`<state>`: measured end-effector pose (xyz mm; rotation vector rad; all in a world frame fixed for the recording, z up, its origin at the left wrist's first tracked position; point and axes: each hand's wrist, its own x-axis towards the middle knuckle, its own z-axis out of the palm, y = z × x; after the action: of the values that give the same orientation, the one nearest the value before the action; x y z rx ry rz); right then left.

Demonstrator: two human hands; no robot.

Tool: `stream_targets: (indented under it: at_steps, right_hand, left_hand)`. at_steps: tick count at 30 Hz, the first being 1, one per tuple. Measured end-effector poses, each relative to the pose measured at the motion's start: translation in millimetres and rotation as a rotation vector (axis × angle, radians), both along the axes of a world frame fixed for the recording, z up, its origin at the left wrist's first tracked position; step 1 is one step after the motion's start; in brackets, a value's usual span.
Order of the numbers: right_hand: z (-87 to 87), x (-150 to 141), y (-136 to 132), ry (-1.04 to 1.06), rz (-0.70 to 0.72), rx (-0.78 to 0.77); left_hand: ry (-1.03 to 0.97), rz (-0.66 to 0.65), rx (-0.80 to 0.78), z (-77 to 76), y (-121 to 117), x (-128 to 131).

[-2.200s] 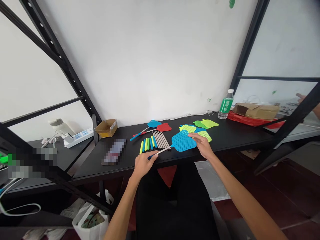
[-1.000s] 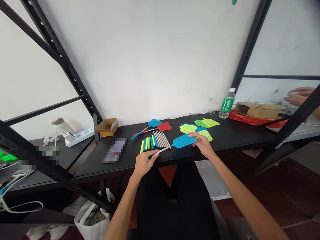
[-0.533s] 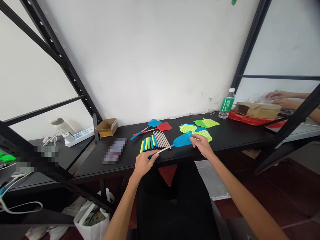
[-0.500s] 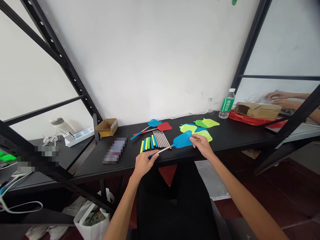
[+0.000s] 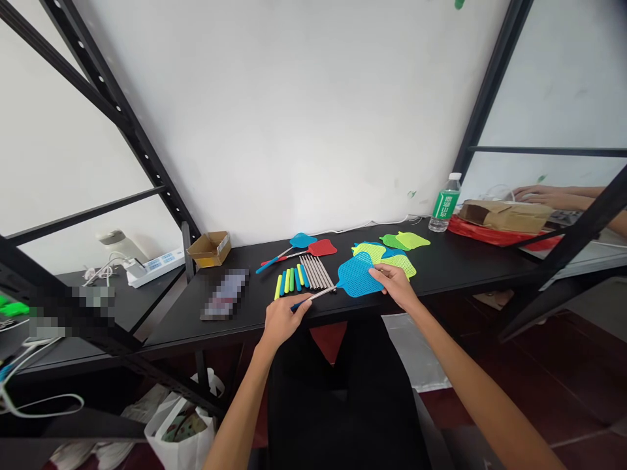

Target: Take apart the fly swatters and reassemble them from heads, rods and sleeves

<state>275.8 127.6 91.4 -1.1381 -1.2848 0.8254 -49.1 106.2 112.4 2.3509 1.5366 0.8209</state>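
Note:
A blue fly swatter [image 5: 360,275] with a metal rod is held between both hands over the desk's front edge. My left hand [image 5: 285,318] is closed around its blue handle. My right hand [image 5: 394,284] pinches the right edge of its perforated head. Behind it lie a row of metal rods [image 5: 316,272] and several coloured handle grips [image 5: 292,281]. Loose yellow-green swatter heads [image 5: 369,252] overlap blue ones just beyond my right hand. Farther back rest a swatter with a blue head [image 5: 303,241] and one with a red head [image 5: 322,247].
On the black desk [image 5: 181,326] are a small cardboard box [image 5: 209,250], a blurred phone-like object [image 5: 226,294] and a water bottle [image 5: 445,203]. Black shelf posts [image 5: 482,98] flank it. At right, another person's hands [image 5: 553,194] are beside a cardboard piece [image 5: 507,215].
The swatter head has turned about its rod so its flat face shows more broadly. My right hand has shifted slightly left with it; my left hand stays in place.

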Motion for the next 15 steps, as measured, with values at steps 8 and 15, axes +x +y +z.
stream_targets:
  at_steps: [8, 15]
  right_hand:
    - [-2.1, 2, 2, -0.042, -0.035, -0.105]
    - [10.5, 0, -8, -0.101, 0.129, -0.106]
  left_hand:
    - [0.028, -0.005, 0.011, 0.3, 0, 0]
    - [0.02, -0.003, 0.006, -0.2, -1, 1]
